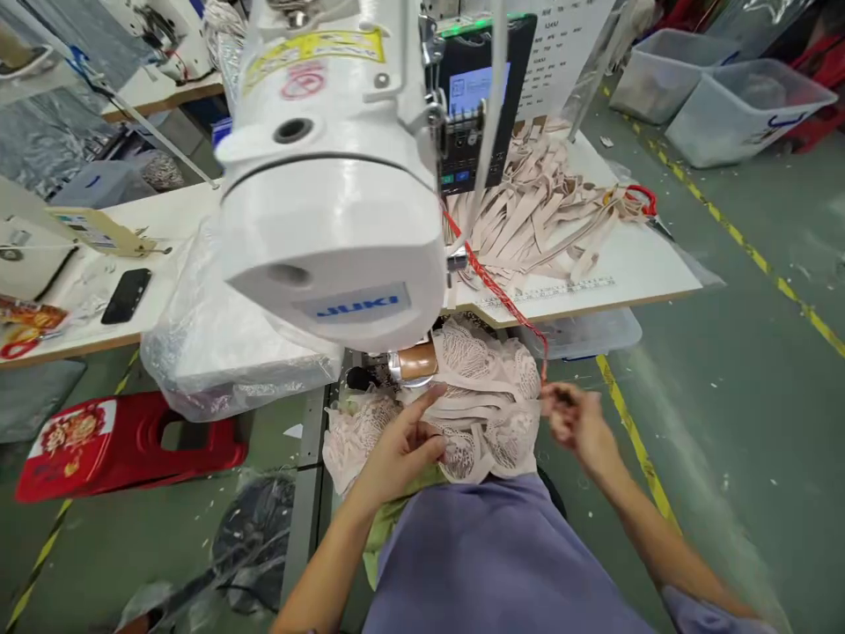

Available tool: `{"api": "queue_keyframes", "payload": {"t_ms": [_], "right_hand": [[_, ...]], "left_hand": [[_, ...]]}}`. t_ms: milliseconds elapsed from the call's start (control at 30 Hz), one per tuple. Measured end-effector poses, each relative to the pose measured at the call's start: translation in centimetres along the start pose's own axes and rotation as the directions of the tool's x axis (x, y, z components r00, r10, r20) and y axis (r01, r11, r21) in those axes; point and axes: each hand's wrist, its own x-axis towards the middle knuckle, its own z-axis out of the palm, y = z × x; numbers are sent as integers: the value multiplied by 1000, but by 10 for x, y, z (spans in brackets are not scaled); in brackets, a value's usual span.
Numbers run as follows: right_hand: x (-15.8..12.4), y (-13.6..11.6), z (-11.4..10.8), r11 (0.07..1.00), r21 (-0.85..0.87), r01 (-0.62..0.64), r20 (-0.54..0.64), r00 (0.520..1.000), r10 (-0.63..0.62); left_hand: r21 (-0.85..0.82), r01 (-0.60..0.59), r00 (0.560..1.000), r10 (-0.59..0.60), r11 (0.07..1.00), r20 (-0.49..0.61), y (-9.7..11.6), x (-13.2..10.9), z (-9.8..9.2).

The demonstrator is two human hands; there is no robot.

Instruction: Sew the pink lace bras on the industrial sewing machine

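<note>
My left hand (pixel 404 447) is over the pale lace bras (pixel 488 401) heaped at my lap. Its index finger and thumb are apart, and nothing shows between them. At the right edge of the heap, my right hand (pixel 577 421) has its fingers closed where a braided red cord (pixel 498 295) runs down into them. Something dark shows among those fingers, too small to name. The cord hangs from beside the head of a white sewing machine (pixel 336 238). Beneath that head, a copper-coloured machine part (pixel 417 362) sits close to the lace.
Pale fabric straps (pixel 534 202) lie piled on the white table (pixel 650 264), near red-handled scissors (pixel 642 201). A plastic-covered part (pixel 238 330) is at the left, above a red stool (pixel 132 445). Clear bins (pixel 739 123) stand on the floor to the right.
</note>
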Motion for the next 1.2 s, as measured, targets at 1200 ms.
{"api": "queue_keyframes", "payload": {"t_ms": [1200], "right_hand": [[-35,-73,119,861,203,-466,664,712,229]], "left_hand": [[154,-28,1000,27,988,12,3,-16,1]]}}
